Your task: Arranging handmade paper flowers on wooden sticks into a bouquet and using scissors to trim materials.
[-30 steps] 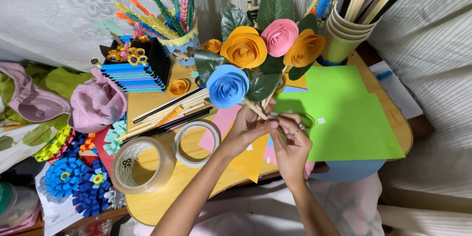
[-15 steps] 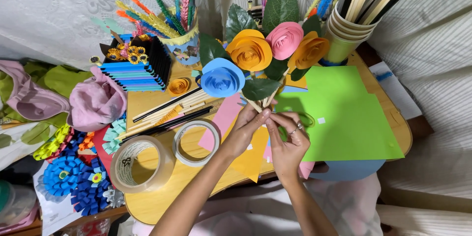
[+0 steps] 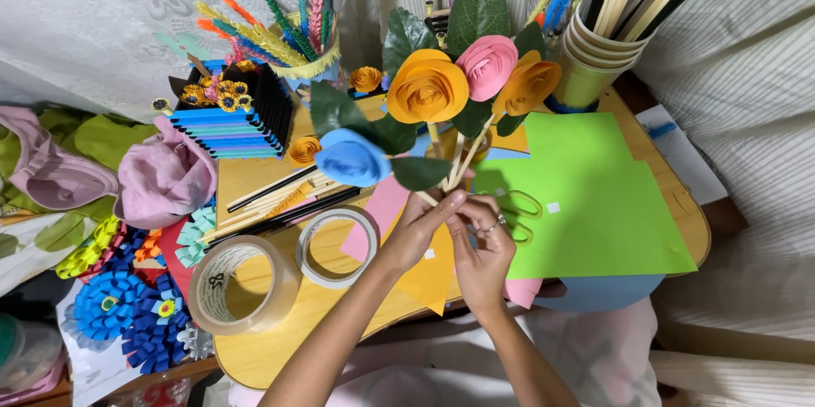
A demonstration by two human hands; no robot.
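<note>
The paper-flower bouquet stands upright above the counter, its stems gathered where our hands meet. Our left hand grips the stems, and our right hand pinches them just beside it. We see 2 tape rolls lying left of our hands, green paper to the right.

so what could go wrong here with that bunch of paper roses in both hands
The left hand and right hand pinch only the bottom ends of the thin stems, so the heavy heads may fan apart or twist; the blue rose already leans out sideways. A stem that slips could drop onto the green paper beside the scissors. The paper cups full of sticks stand close to the orange rose and might get knocked.
</note>
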